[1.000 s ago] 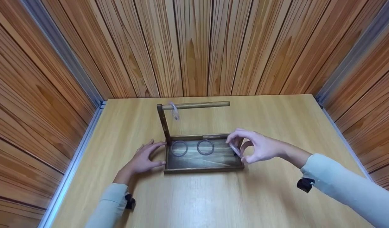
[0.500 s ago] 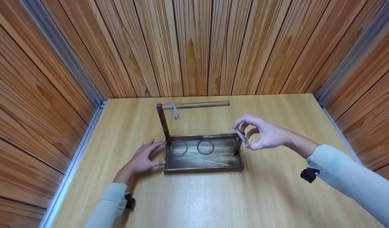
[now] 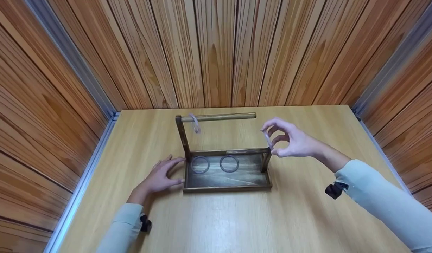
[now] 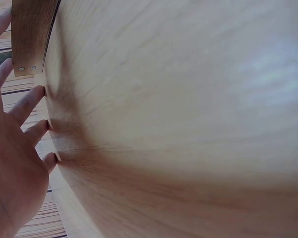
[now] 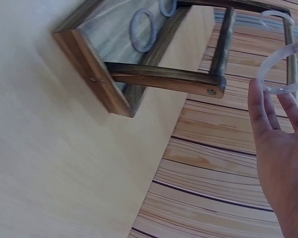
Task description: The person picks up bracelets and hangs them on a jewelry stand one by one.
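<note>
My right hand (image 3: 293,138) pinches a pale translucent bangle (image 3: 267,139) between thumb and fingertips, above the right end of a dark wooden stand with a tray base (image 3: 226,189). In the right wrist view the held bangle (image 5: 273,58) appears as a ring at the fingertips, overlapping the upper rod (image 5: 292,64). One bangle (image 3: 196,124) hangs on the upper rod (image 3: 226,116) near its tall left post (image 3: 183,138). Inside the tray lie two more bangles, a left one (image 3: 201,173) and a middle one (image 3: 229,172). My left hand (image 3: 163,177), fingers spread, touches the tray's left side.
The upper rod's right end is free-standing. A short post (image 3: 266,161) rises at the tray's right end; a lower rod (image 5: 223,44) runs from its top. Wood-panelled walls (image 3: 216,52) enclose the light wooden table (image 3: 223,225) behind and on both sides.
My right hand has lifted the bangle up and away from the tray's right end, uncovering the short post. The bangle now stands more upright. My left hand stays put.
</note>
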`<state>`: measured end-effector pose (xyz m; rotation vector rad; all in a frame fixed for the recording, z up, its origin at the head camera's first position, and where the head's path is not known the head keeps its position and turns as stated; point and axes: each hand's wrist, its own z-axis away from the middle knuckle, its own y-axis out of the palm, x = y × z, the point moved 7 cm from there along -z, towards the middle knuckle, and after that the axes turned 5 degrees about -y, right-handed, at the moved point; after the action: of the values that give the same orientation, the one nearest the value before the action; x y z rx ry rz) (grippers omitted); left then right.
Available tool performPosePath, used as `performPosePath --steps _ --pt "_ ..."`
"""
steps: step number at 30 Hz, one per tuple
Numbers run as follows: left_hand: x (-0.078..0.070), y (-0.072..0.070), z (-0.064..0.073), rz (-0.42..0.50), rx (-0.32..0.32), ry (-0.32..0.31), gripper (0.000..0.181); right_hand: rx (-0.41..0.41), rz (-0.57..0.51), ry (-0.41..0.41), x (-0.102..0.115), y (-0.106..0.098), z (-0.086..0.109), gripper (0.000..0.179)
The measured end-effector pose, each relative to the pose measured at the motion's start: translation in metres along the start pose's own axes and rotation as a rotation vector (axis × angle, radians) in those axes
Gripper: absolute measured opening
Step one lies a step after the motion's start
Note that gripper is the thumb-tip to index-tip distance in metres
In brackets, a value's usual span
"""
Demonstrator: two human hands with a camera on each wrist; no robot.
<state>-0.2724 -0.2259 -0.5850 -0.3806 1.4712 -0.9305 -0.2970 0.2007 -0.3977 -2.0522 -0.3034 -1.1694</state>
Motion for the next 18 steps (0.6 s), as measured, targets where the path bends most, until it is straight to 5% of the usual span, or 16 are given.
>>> performPosePath --steps 18 --pt "0.000 0.001 0.001 0.008 0.018 -0.016 0.082 -0.179 -0.023 -0.095 0.002 -0.030 -0.010 0.071"
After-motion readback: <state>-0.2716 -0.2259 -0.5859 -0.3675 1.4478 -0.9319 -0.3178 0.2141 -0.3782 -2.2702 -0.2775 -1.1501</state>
